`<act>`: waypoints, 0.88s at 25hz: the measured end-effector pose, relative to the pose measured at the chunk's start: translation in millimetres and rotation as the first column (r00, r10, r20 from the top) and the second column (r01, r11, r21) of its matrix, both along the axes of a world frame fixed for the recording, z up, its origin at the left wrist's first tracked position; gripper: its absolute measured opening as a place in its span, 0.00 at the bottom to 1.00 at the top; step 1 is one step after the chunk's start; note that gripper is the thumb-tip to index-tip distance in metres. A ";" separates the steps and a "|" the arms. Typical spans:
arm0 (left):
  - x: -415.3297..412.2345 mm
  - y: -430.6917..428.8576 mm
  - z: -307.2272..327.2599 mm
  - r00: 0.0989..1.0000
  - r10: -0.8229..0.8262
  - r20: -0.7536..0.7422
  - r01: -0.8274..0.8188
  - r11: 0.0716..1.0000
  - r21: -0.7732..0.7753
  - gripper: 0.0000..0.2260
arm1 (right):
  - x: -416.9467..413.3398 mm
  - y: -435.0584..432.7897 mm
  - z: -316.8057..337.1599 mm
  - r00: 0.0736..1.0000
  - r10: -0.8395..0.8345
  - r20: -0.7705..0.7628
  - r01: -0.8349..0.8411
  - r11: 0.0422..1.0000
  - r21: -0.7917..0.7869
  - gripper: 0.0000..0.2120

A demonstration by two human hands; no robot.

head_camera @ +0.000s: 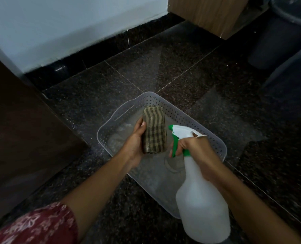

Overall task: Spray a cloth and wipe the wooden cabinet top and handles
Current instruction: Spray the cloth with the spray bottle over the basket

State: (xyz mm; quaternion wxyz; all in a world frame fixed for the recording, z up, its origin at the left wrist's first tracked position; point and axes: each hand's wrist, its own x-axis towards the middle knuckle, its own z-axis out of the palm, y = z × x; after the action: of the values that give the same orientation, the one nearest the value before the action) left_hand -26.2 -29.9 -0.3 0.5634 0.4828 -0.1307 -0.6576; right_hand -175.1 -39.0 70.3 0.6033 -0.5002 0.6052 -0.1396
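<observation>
Nearest the camera, we see a red patterned sleeve (40, 224) at the lower left and two bare forearms reaching forward.

The right hand (197, 152) is wrapped around the neck of a spray bottle (202, 205). The bottle body is translucent white plastic, wide at the base and tapering to a narrow neck with a green collar. The head is white, with a green nozzle tip and a green trigger (175, 145). We see fingers laid over the trigger; how far it is pressed cannot be determined. The nozzle points left, toward the cloth.

The left hand (134, 143) is clamped on the cloth (154, 130), thumb on its near face and fingers behind it. The cloth is folded into a thick rectangular pad, tan with dark stripes forming a check pattern. It is held upright, just beside the nozzle.

Both hands are held above a grey plastic basket (163, 104) with perforated walls and a slot handle. It rests on a dark speckled tile floor (111, 81).

At the left stands a dark brown panel (19, 120). Beyond the floor we see a pale wall (58, 29) with a black skirting. At the upper right are the lower edge of a wooden cabinet (204, 13) and a dark bin (283, 36) beside it.
</observation>
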 end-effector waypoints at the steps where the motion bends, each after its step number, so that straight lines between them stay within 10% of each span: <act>1: 0.0 0.1 0.2 1.000 0.007 -0.001 -0.007 1.000 0.001 0.18 | 2.7 -2.8 2.4 1.000 -0.019 0.006 0.019 1.000 0.004 0.12; 18: -1.4 -2.2 -1.2 1.000 0.012 0.004 -0.012 1.000 0.028 0.18 | 2.3 -10.8 1.9 0.997 -0.053 -0.047 0.053 0.999 0.004 0.11; 22: -1.4 -4.5 -0.8 1.000 0.021 0.009 -0.021 0.999 0.025 0.18 | 5.5 -10.3 2.3 0.996 -0.079 -0.037 0.077 0.995 -0.066 0.24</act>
State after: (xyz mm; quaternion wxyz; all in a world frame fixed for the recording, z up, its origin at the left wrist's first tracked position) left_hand -27.6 -34.3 -1.1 0.5635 0.4940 -0.1196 -0.6513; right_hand -169.6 -49.3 72.6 0.5687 -0.4982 0.6314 -0.1725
